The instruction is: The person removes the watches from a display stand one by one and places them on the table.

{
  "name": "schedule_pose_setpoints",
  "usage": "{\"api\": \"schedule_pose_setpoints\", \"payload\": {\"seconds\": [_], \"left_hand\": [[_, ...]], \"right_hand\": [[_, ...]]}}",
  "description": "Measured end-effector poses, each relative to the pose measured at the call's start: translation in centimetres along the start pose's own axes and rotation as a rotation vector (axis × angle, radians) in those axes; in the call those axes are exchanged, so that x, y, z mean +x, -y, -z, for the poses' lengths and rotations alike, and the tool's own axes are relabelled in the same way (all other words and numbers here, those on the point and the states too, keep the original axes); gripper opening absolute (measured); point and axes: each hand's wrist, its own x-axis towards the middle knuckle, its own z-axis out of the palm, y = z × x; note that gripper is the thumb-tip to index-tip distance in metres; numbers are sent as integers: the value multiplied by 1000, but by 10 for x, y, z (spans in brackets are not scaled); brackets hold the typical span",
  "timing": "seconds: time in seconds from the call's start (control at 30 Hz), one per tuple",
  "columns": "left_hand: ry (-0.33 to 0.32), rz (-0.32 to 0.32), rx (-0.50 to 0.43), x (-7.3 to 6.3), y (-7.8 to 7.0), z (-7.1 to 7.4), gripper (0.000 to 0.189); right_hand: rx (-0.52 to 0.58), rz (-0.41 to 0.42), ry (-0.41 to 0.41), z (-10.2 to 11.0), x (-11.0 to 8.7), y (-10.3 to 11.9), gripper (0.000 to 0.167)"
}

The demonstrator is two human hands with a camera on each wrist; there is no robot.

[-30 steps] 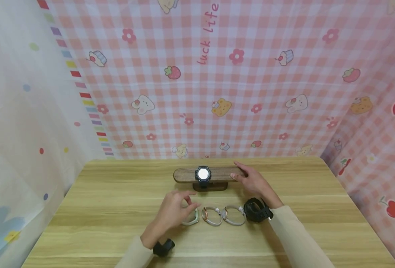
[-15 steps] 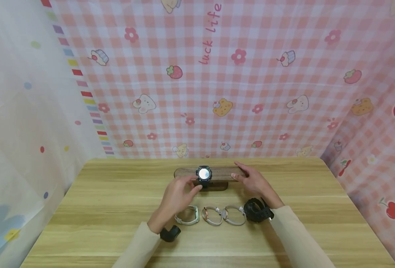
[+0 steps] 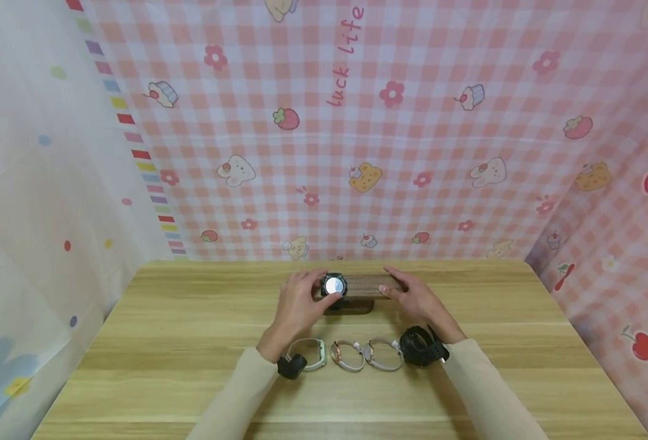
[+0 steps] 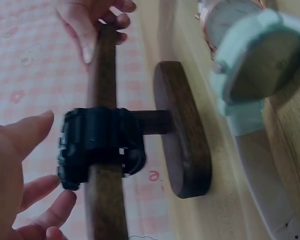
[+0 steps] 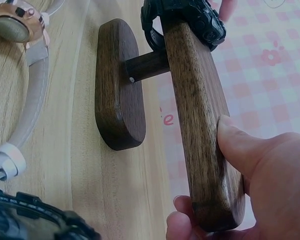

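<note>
A dark wooden T-bar watch stand [image 3: 367, 286] stands near the table's back edge. My right hand [image 3: 414, 296] grips its right end; in the right wrist view the thumb lies along one face and the fingers curl under the other. A black sports watch [image 3: 334, 286] is strapped round the bar left of its middle. My left hand [image 3: 300, 299] is at this watch, thumb near its lower edge and index finger at its upper left. In the left wrist view the thumb [image 4: 37, 127] shows a small gap from the watch, and the fingertips reach its corner.
In front of the stand, a mint-green watch [image 3: 320, 354], a rose-gold watch with a pale strap [image 3: 348, 355], another pale-strapped watch [image 3: 384, 354] and a bulky black watch [image 3: 419, 346] form a row. A pink checked curtain [image 3: 324, 153] hangs behind the table.
My left hand has moved from above the mint-green watch forward to the black watch on the stand, its thumb and fingers spreading around it. My right hand keeps its grip on the bar.
</note>
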Motion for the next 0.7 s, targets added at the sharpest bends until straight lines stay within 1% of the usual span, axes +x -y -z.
{"api": "schedule_pose_setpoints", "payload": {"seconds": [0.13,0.2,0.37,0.53,0.7], "left_hand": [[1,22,74,3,3,-8,65],[-8,20,97,4,3,-11,68],[-35,14,102,4,3,-17,71],[-33,16,122,4,5,-21,73],[-34,10,107,4,7,-22,74]], "right_hand": [[-5,13,-5,0,1,0,63],[-3,14,-5,0,0,0,63],[9,12,-2,0,0,0,62],[13,8,-5,0,0,-1,62],[13,14,-6,0,1,-1,63]]}}
